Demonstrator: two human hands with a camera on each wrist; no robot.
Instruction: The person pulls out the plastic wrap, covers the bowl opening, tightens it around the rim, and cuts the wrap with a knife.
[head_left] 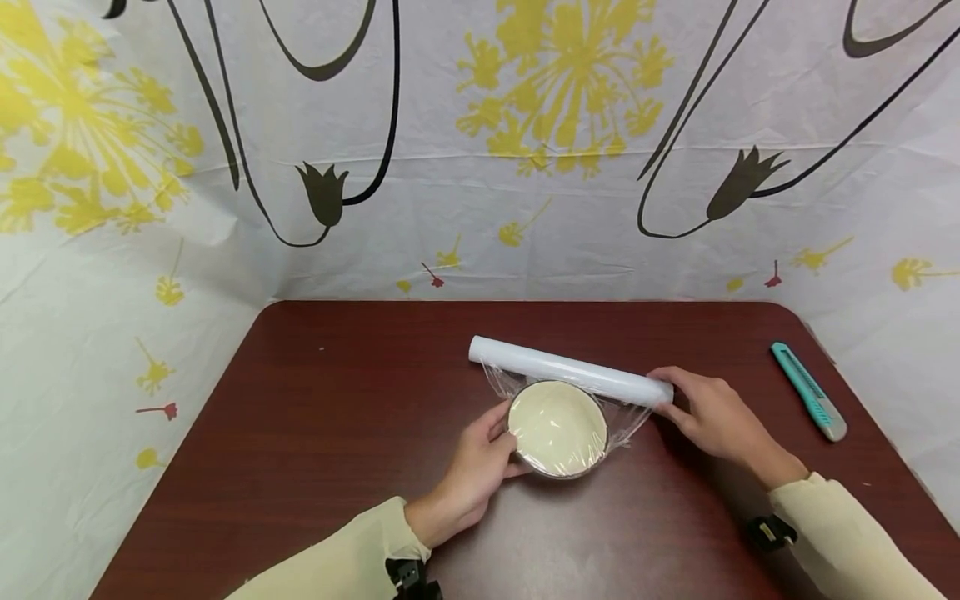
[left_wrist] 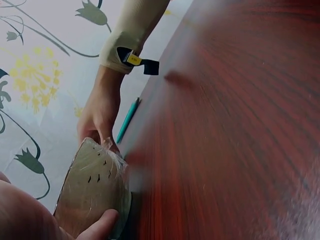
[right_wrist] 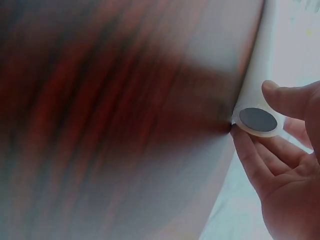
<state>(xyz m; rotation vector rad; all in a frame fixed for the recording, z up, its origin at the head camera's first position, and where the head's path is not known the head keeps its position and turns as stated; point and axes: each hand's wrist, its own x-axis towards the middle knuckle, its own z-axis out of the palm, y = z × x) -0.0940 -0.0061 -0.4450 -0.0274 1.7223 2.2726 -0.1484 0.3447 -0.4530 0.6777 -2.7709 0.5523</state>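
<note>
The bowl [head_left: 558, 429], between the surface [head_left: 337, 408]'s left and right edges, is gripped in the curled fingers of the left hand [head_left: 477, 467], apparently for steadiness, while the right hand [head_left: 712, 414] pinches the roll [head_left: 562, 364] nearer the far edge, seemingly tensioning the film [head_left: 624, 422].

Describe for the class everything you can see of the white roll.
The white roll is a long, straight, smooth cylinder with a slight sheen. The right wrist view shows one end: a pale ring around a dark grey, round centre. It slants beyond the bowl, left end farther from the person. Clear film, apparently plastic, stretches between them. The right grip holds its right end between thumb and fingers.
</note>
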